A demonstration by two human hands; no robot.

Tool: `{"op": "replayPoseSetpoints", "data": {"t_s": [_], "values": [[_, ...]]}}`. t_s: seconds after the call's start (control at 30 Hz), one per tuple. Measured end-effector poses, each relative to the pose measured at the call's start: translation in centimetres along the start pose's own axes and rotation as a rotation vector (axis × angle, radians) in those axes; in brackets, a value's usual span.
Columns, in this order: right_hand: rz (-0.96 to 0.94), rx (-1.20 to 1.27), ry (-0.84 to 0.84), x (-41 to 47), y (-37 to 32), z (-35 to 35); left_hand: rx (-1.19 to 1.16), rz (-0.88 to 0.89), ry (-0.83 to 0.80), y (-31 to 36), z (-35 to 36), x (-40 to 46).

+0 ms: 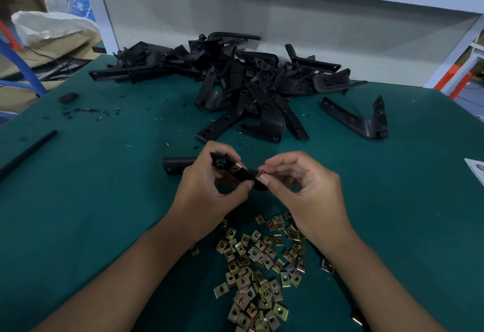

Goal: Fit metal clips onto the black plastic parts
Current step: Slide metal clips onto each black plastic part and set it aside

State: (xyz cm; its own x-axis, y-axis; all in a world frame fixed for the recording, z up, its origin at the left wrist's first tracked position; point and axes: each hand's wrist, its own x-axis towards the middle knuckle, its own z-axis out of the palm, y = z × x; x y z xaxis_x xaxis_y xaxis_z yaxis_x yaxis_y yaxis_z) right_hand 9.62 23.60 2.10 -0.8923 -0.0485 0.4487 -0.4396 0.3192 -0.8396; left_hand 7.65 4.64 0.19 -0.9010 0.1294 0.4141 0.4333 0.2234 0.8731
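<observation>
Now, grip: my left hand (207, 182) clamps the black part (243, 174); my right hand (301, 187) pinches a clip (260, 174).
Handling: light, springy; take its edges.

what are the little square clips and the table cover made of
The loose clips look like thin stamped metal with a yellowish, slightly iridescent plated finish: they glint and each has a hole in the middle. The table cover looks like dark green felt or matte fabric, though that is uncertain; it shows no shine.
</observation>
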Motion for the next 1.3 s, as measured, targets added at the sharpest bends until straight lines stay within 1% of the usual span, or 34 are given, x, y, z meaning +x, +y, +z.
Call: {"op": "replayPoseSetpoints", "data": {"t_s": [0.2,0.33,0.43,0.53,0.67,0.73,0.8,0.87,0.97,1.13,1.23,1.3], "values": [[-0.057,-0.133,0.047,-0.1,-0.2,0.2,-0.035,-0.006,-0.004,0.0,0.0,-0.1],[-0.038,-0.173,0.056,-0.1,-0.3,0.3,-0.079,-0.015,-0.01,0.1,0.0,-0.1],[0.004,-0.17,0.025,-0.2,-0.3,0.3,-0.127,-0.027,-0.004,0.1,0.0,0.0],[0.01,-0.227,-0.013,-0.2,-0.5,0.2,-0.136,-0.049,-0.015,0.1,-0.1,0.0],[-0.033,-0.376,-0.109,-0.2,-0.8,-0.4,-0.031,-0.04,-0.083,0.0,0.0,0.0],[-0.023,-0.406,-0.145,-0.2,-1.0,-0.5,-0.009,-0.034,-0.109,0.0,0.1,0.0],[-0.018,-0.388,-0.109,-0.2,-0.9,-0.5,-0.027,-0.033,-0.104,0.0,0.2,0.0],[-0.015,-0.348,-0.034,-0.3,-0.7,-0.2,-0.074,-0.035,-0.09,0.0,0.1,0.0],[-0.067,-0.364,0.057,-0.5,-0.5,0.3,-0.144,-0.031,-0.055,0.5,0.1,-0.1],[-0.197,-0.468,0.053,-0.4,-0.1,0.3,-0.234,0.027,0.104,1.4,-0.1,0.1],[-0.248,-0.474,0.085,-0.5,0.1,0.2,-0.264,0.027,0.109,1.6,-0.2,0.0],[-0.312,-0.474,0.076,-0.5,0.1,0.2,-0.273,0.025,0.106,1.6,-0.1,0.0]]}}
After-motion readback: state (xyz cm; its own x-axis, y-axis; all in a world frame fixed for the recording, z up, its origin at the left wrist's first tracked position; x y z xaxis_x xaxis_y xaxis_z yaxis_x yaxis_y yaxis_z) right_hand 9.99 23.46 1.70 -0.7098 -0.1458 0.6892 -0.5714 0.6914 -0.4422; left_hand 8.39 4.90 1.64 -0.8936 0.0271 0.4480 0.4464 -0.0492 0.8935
